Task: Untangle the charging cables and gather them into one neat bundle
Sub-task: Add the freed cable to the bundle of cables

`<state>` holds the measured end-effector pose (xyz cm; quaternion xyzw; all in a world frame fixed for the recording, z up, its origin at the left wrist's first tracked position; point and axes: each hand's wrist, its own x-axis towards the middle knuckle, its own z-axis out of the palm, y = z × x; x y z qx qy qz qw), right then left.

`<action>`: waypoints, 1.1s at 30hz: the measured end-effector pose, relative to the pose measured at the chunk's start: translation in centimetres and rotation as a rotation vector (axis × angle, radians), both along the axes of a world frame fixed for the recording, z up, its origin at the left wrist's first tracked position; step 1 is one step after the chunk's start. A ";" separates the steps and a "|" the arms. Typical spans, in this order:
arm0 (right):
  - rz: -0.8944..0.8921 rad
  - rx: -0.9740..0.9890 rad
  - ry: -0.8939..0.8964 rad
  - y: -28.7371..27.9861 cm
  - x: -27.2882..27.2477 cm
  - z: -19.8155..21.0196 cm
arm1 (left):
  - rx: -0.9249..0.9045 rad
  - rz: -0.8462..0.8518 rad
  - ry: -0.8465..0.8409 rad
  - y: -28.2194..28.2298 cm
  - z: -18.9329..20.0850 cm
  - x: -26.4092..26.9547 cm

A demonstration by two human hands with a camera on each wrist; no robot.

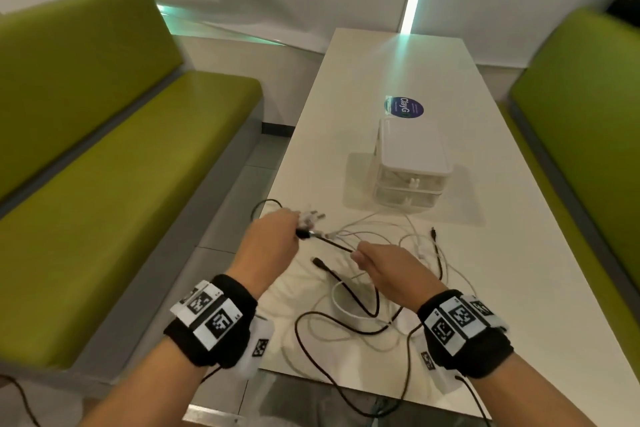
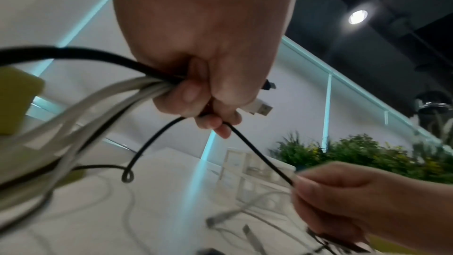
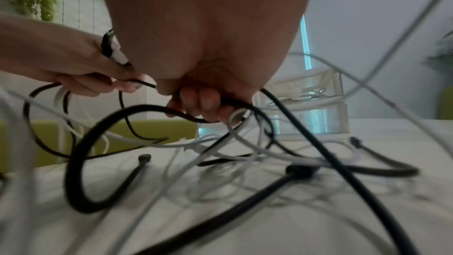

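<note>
Left hand [image 1: 272, 243] is curled tight round a bunch of black and white cable ends [image 2: 147, 82], held up over the table [image 1: 460, 253], while the right hand [image 1: 388, 270] pinches 1 thin black cable [image 1: 334, 245] stretched between them; other loose cables [image 1: 349, 319] lie tangled below

Left hand [image 1: 273, 239]: raised above the table edge, fingers curled tight round a gathered bunch of cables [image 2: 81, 100]. Right hand [image 1: 384, 267]: just beside it, lower, thumb and fingers pinching a black cable [image 2: 259, 154]. Both wrists banded.
</note>
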<state>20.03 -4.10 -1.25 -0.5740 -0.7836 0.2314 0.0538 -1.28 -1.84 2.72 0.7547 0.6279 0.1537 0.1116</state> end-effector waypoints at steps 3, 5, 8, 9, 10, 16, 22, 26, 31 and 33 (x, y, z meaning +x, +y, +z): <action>-0.024 0.002 -0.090 1.1 0.9 -0.4 | 0.024 0.180 -0.023 1.1 0.0 -1.8; -0.069 0.083 -0.159 2.2 1.4 -0.1 | 0.034 0.189 -0.035 1.1 -0.2 -1.8; -0.138 0.411 -0.223 3.9 2.3 0.9 | 0.068 0.133 -0.095 0.2 -0.1 -0.8; -0.151 0.494 -0.229 4.4 2.7 1.4 | 0.096 0.112 -0.123 0.1 0.1 -0.7; -0.157 0.557 -0.225 4.8 3.0 2.0 | 0.131 0.090 -0.142 0.1 0.3 -0.7; -0.133 0.981 -0.303 5.6 3.7 6.0 | 0.265 -0.018 -0.171 0.2 1.1 -1.6; -0.024 0.448 0.066 2.4 0.0 4.8 | 0.059 0.169 0.034 0.1 0.2 -2.3; 0.082 0.136 -0.055 -0.4 -2.5 0.9 | -0.057 0.040 -0.079 -1.6 -0.6 -0.8; 0.082 0.048 -0.043 -0.9 -2.3 1.1 | -0.247 -0.254 0.043 -3.4 -1.6 2.0; 0.127 -0.010 -0.043 -1.1 -1.5 2.0 | -0.262 -0.297 0.107 -3.3 -1.7 2.4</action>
